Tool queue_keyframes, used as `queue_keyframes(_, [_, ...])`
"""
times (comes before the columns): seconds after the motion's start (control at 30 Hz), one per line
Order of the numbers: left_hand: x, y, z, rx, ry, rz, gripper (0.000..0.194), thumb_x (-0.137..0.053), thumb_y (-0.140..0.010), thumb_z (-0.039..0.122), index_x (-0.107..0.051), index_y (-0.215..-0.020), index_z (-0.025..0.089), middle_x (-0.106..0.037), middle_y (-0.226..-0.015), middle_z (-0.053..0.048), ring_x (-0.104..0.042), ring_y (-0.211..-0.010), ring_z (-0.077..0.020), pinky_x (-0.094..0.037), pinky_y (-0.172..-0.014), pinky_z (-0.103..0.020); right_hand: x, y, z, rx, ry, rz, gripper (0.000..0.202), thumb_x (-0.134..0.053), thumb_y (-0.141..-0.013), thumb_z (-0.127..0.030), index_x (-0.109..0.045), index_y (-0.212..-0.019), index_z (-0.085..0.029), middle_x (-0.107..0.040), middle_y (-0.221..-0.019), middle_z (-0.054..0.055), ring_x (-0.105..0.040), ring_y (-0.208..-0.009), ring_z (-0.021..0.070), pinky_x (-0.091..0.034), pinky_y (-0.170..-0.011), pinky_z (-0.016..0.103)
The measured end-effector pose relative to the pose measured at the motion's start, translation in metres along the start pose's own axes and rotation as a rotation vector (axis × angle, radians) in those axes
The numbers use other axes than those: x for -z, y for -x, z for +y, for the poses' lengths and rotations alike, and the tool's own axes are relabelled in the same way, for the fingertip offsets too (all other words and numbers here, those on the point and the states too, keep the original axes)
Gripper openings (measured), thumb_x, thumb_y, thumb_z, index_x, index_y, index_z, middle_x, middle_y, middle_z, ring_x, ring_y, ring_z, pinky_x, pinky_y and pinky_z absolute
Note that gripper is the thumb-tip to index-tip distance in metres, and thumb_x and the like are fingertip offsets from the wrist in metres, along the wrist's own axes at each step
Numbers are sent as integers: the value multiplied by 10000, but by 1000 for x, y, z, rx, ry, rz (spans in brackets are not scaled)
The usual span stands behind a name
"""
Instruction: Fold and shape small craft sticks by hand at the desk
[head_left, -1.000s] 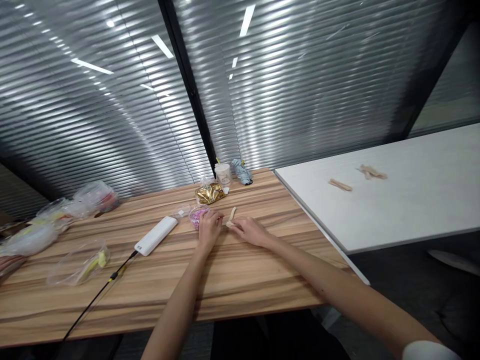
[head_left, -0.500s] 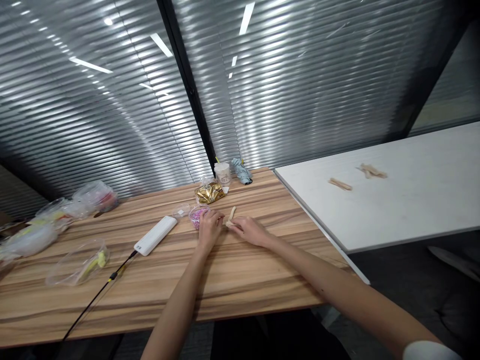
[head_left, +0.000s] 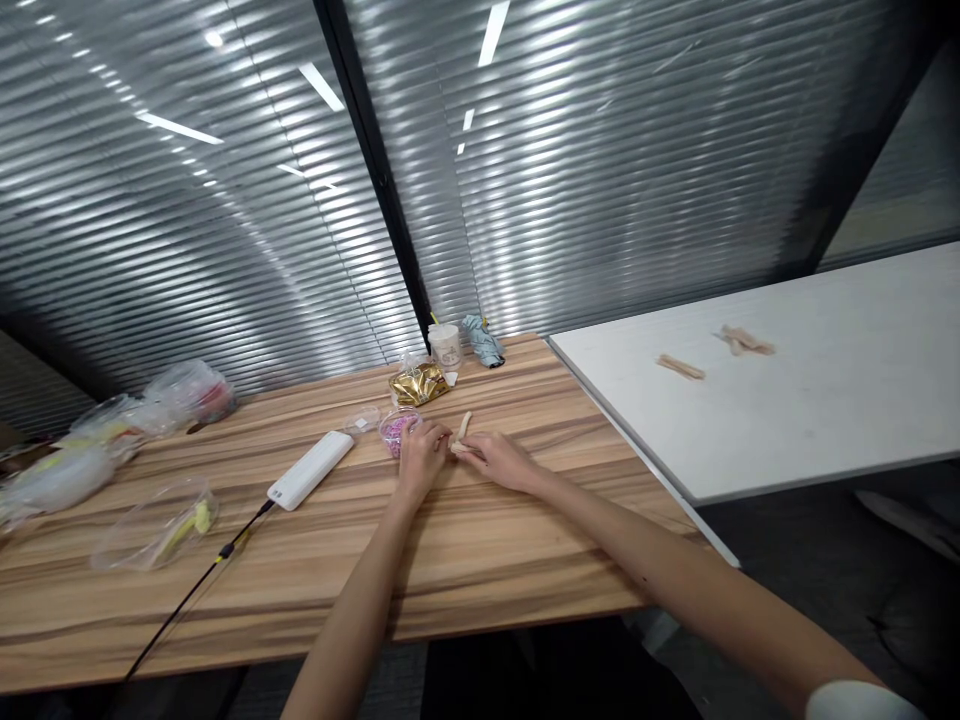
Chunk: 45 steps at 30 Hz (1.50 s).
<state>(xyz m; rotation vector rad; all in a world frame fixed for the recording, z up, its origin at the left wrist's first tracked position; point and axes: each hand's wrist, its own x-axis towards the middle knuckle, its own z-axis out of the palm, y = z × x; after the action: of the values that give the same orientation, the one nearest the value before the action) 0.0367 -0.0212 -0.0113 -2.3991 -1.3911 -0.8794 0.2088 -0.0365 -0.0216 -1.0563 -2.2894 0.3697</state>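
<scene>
A small beige piece (head_left: 465,425), soft-looking and bent, sticks up and away from between my hands on the wood-grain table. My right hand (head_left: 499,460) pinches its near end, fingers pointing left. My left hand (head_left: 422,457) is curled just left of it, fingertips close to the same end; whether they hold part of it or a tiny item is too small to make out. Partly behind my left hand stands a clear round tub (head_left: 393,430) of pink and purple bits. Its contents are partly covered by my fingers.
A gold foil packet (head_left: 420,384), a white cup (head_left: 445,346) and a blue crumpled packet (head_left: 484,341) stand beyond. To the left lie a white power bank (head_left: 311,470) with a black cable, a clear container (head_left: 154,530) and several plastic bags (head_left: 187,392). Beige sticks (head_left: 680,367) lie on the white table.
My left hand has shifted very slightly right, its fingertips nearer the beige piece. My right hand keeps its pinch in nearly the same spot.
</scene>
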Motion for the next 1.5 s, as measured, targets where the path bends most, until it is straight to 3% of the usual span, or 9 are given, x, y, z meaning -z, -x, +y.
queue_keyframes(1.5, [0,0,3,-15,6,-15,153,-464,-767,151,-597,-750,226,-655,-796,2,-568,-788,-162,-248,-962,-405,1,0,-2,-1,1,-13,318,-336,-896,-368,-579,-996,-189,-646,-909,63,-583,-808,176,-361,-649,230])
